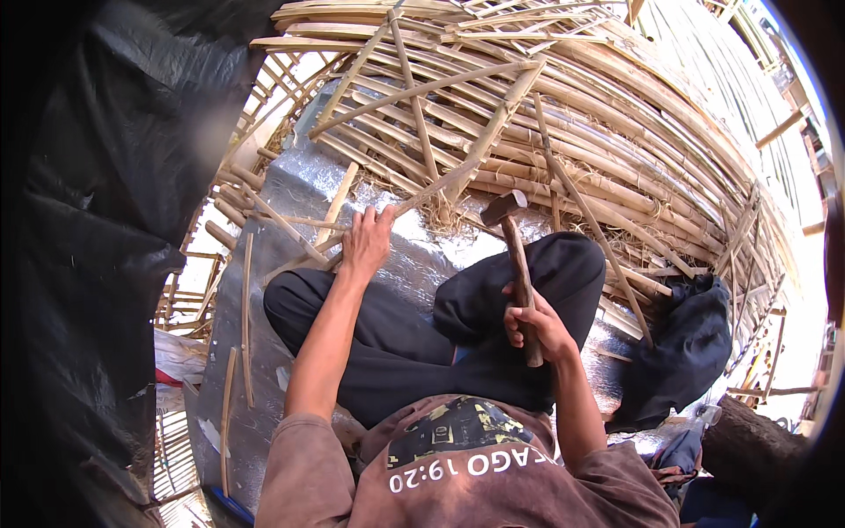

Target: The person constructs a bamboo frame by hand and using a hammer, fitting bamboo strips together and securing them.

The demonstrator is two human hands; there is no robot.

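My right hand [539, 327] is closed round the wooden handle of a hammer [518, 255], which stands up over my right knee with its dark metal head on top. Ahead of my left knee, my left hand [368, 242] is closed on the near end of a bamboo strip [431, 190]. That strip runs away to the right across a panel of split bamboo slats [378, 145]. Other strips cross the panel at angles. Beneath my left fingers, loose bamboo pieces [295, 231] overlap; what exactly the fingertips touch is hidden.
I sit cross-legged on a silvery sheet [414, 242]. A big stack of bamboo slats [607, 132] curves round ahead and right. Black plastic sheeting [88, 229] hangs at left. Dark cloth [682, 343] and a log [757, 449] lie at right. Thin strips [246, 326] lie left.
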